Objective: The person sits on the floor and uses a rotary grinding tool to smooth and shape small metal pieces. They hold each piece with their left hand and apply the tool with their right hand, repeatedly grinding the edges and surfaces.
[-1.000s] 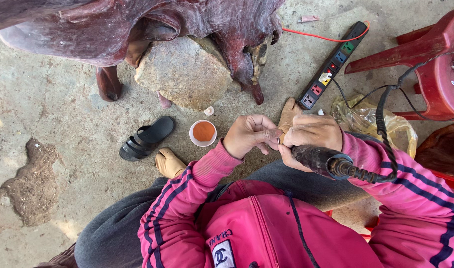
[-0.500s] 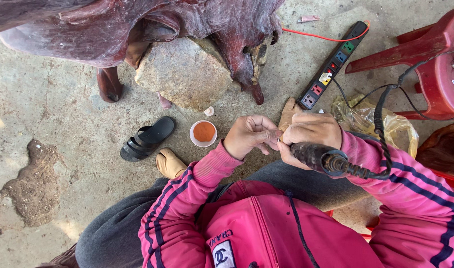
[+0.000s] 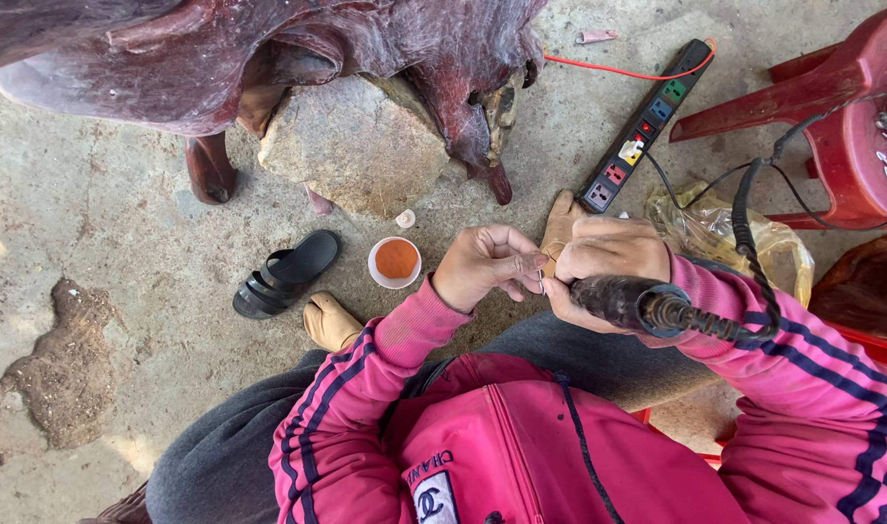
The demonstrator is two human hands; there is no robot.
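While the right hand (image 3: 608, 257) grips a rotary tool (image 3: 623, 301), the left hand (image 3: 482, 264) pinches its tip beside a cup (image 3: 395, 262) of orange powder.

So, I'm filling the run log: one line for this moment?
left hand: pinching tool tip | right hand: holding rotary tool | cord: attached

Both arms bend inward in pink sleeves, the hands meeting above the lap. The left hand (image 3: 487, 264) pinches with its fingers (image 3: 526, 262) curled; the right hand (image 3: 608, 267) is clenched, knuckles up.
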